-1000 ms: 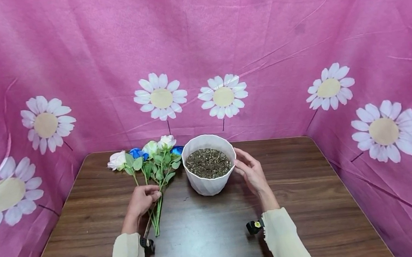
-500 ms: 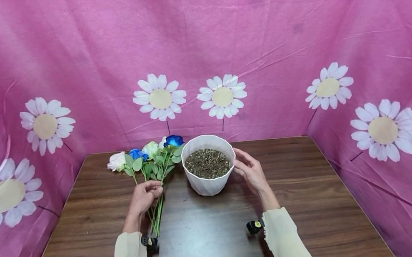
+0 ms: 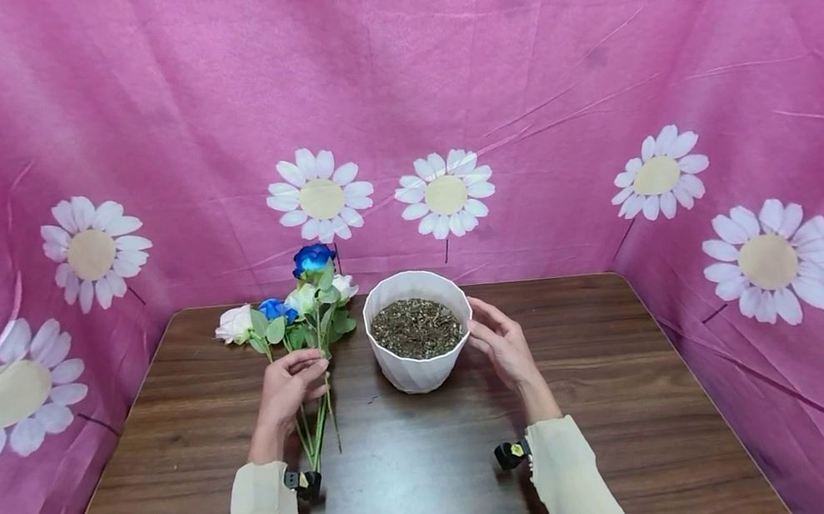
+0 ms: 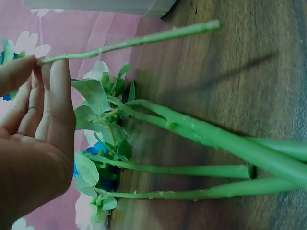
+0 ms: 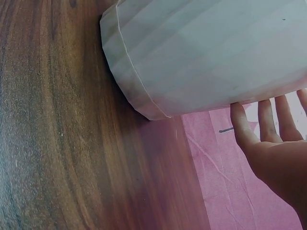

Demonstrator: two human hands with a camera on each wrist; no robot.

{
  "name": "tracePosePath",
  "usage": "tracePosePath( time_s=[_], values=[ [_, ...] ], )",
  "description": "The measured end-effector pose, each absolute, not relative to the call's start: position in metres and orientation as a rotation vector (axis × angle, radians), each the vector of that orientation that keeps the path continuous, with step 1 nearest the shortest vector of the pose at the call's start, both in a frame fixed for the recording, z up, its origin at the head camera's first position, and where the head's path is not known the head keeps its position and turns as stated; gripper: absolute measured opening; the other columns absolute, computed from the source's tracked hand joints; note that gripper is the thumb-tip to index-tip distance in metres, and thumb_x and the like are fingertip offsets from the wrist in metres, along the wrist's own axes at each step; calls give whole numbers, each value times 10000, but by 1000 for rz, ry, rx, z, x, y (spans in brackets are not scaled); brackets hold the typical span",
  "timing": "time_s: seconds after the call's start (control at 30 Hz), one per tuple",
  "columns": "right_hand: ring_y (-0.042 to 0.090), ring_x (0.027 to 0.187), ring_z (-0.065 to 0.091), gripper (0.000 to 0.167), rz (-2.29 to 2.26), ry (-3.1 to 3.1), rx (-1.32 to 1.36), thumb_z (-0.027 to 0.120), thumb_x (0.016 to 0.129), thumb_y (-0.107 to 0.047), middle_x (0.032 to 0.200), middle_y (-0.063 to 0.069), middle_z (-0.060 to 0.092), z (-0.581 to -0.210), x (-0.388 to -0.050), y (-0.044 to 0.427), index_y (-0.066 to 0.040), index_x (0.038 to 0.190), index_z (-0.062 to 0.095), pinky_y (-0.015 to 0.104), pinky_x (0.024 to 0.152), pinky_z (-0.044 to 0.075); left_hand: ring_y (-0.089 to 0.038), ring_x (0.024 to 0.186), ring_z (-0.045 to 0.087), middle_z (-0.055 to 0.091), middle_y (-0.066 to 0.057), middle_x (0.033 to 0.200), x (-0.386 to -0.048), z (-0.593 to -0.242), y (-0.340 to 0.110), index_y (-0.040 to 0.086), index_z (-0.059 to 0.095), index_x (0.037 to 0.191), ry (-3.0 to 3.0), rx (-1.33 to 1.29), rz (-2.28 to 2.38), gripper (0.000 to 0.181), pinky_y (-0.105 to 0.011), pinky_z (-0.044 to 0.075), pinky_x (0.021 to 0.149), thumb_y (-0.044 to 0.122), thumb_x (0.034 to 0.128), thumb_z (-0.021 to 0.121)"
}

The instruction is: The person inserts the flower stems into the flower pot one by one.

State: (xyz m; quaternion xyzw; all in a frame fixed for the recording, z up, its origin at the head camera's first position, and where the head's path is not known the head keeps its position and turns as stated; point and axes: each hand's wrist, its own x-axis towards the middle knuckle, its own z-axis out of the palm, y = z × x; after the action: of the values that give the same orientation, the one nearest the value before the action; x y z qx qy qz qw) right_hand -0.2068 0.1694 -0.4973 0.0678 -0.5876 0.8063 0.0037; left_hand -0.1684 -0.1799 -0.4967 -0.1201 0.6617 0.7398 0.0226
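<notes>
My left hand [image 3: 289,391] pinches the thin green stem of a blue rose [image 3: 314,259] between thumb and fingers. The left wrist view shows this stem [image 4: 144,40] raised off the table, its shadow on the wood below. Under and beside the hand lie the other roses: a pale pink one [image 3: 235,323], a second blue one [image 3: 277,309] and whitish ones, their thicker stems [image 4: 206,132] crossing. A white faceted pot [image 3: 424,373] filled with dark soil [image 3: 417,328] stands upright at the centre. Fingertips of my right hand [image 3: 504,348] touch its right side, the fingers fairly straight.
The brown wooden table [image 3: 623,402] ends at a pink cloth backdrop [image 3: 532,110] printed with large daisies. Pale sleeves and small black wrist cameras [image 3: 510,453] are at both wrists.
The held blue rose has come up from behind the bunch and swung left, its bloom now above the others. My left hand has risen slightly. The right hand and pot have not moved.
</notes>
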Motion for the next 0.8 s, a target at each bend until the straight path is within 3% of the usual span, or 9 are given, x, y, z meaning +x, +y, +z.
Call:
tracePosePath(
  time_s=[0.13, 0.33, 0.67, 0.8],
  values=[
    [211, 1101, 634, 506, 2543, -1830, 201, 587, 974, 54, 1245, 77, 615, -496, -206, 169, 105, 1456, 443, 350, 920, 575, -132, 794, 704, 738, -68, 936, -168, -491, -177, -146, 610, 1198, 2021, -354, 2347, 300, -310, 624, 677, -35, 932, 693],
    [201, 1079, 648, 529, 2574, -1853, 166, 577, 974, 64, 1238, 75, 611, -491, -202, 170, 110, 1474, 410, 395, 964, 554, -147, 796, 715, 730, 9, 862, -169, -484, -174, -134, 627, 1188, 2017, -351, 2385, 291, -286, 620, 647, -36, 925, 703],
    [242, 1098, 645, 505, 2596, -1864, 55, 627, 986, -9, 1309, 157, 584, -485, -208, 170, 86, 1454, 464, 457, 970, 549, -123, 755, 682, 710, 8, 826, -180, -464, -165, 25, 707, 971, 2038, -298, 2571, 117, -298, 622, 633, -75, 911, 706],
    [246, 1109, 632, 511, 2604, -1866, 7, 631, 978, -4, 1345, 172, 557, -482, -209, 169, 61, 1461, 476, 458, 962, 553, -120, 753, 680, 709, 5, 827, -184, -452, -162, -27, 703, 992, 2016, -277, 2613, 90, -285, 619, 629, -77, 917, 697]
  ],
)
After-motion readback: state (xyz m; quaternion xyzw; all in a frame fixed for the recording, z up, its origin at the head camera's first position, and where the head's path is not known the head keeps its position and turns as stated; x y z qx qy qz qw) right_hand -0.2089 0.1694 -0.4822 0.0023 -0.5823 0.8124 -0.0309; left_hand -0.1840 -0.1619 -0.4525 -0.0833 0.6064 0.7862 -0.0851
